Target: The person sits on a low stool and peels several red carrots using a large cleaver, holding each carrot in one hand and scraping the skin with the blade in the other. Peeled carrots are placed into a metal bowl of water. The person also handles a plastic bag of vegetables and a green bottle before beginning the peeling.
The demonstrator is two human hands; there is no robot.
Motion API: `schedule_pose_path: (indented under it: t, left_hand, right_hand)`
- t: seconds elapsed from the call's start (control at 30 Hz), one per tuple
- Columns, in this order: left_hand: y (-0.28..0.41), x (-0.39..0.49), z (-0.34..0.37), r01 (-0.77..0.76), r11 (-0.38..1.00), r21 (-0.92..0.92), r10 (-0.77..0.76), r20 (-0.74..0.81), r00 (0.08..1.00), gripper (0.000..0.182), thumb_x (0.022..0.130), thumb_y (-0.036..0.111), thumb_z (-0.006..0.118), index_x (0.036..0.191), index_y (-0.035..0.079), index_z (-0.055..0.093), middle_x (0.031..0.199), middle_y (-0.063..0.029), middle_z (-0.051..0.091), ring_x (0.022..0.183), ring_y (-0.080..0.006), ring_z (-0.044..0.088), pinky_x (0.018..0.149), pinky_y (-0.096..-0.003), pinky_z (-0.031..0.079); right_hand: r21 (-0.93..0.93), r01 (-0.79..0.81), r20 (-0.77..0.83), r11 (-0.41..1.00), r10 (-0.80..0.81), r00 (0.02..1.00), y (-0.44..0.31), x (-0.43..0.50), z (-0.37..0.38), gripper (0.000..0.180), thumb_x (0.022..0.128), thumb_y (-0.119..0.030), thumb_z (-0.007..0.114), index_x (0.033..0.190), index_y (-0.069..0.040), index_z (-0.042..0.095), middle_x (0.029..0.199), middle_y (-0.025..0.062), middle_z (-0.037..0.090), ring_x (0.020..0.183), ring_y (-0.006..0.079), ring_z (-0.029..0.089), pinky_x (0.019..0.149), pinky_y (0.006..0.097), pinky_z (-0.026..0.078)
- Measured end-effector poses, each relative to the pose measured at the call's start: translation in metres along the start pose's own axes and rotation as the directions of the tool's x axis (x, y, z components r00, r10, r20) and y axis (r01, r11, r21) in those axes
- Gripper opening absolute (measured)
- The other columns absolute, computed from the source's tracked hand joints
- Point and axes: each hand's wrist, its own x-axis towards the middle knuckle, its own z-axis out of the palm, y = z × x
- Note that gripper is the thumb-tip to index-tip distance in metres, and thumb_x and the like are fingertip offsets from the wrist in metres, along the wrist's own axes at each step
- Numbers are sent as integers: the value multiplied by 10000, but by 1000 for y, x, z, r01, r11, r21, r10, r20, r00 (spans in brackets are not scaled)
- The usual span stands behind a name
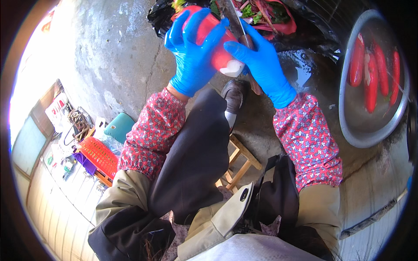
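Note:
My left hand (196, 49), in a blue glove, grips a thick red radish (217, 58). The radish's lower end shows white, and a yellow-green stub of leaves sticks out at its top. My right hand (261, 57), gloved alike, is closed around the wooden handle of a knife (230, 18). The blade points up and away from me and lies along the right side of the radish; its tip is cut off by the picture's upper edge. The right thumb rests close to the radish's white end.
Leafy trimmings (258, 13) lie on black plastic ahead. At right, a metal basin (347, 130) holds several red radishes (371, 83) in water. A wooden stool (243, 153) stands beneath me. A red plastic basket (99, 156) and a teal container (120, 127) are at left, near my sleeve.

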Motion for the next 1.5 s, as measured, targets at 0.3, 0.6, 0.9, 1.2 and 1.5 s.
schedule_pose_path:
  t: [0.3,0.6,0.9,1.2,1.5]
  left_hand:
    - [14,7,-8,573,286,-768,-476,405,781,605,880,33,570,1442,87,352,1306,-85,530,1159,-164,532,953,-320,465]
    - [-12,16,-5,747,-153,-647,-450,719,530,488,829,224,711,1248,46,537,1110,-74,637,961,-174,634,827,-312,521]
    - [-68,-41,38,514,851,-109,-428,426,797,575,693,419,761,1107,52,606,1005,-140,682,871,-310,670,787,-392,535]
    - [-56,-42,33,239,970,-29,-210,389,897,253,794,354,638,906,133,688,865,-66,688,816,-283,652,734,-413,498]
    - [-50,-30,24,65,990,126,-110,395,912,240,754,360,675,870,151,702,818,-45,691,751,-247,658,675,-382,507]
  right_hand:
    - [-58,249,40,967,-247,968,-4,0,-4,884,740,-231,815,1439,-28,313,1280,167,528,1128,251,578,929,368,509]
    - [-371,315,108,873,-297,949,5,-3,-16,720,796,-143,765,1423,-112,412,1242,102,607,1062,133,593,899,313,499]
    - [-479,502,280,720,-416,865,-17,-25,-36,611,805,-86,669,1376,-199,486,1023,123,673,789,275,685,686,326,543]
    - [-654,400,281,642,-285,916,9,-26,-41,664,776,-159,672,1388,-282,448,989,117,661,768,333,654,642,369,556]
    - [-696,369,287,615,-233,929,7,-30,-44,683,791,-188,656,1416,-287,398,999,138,660,782,346,653,640,393,554]
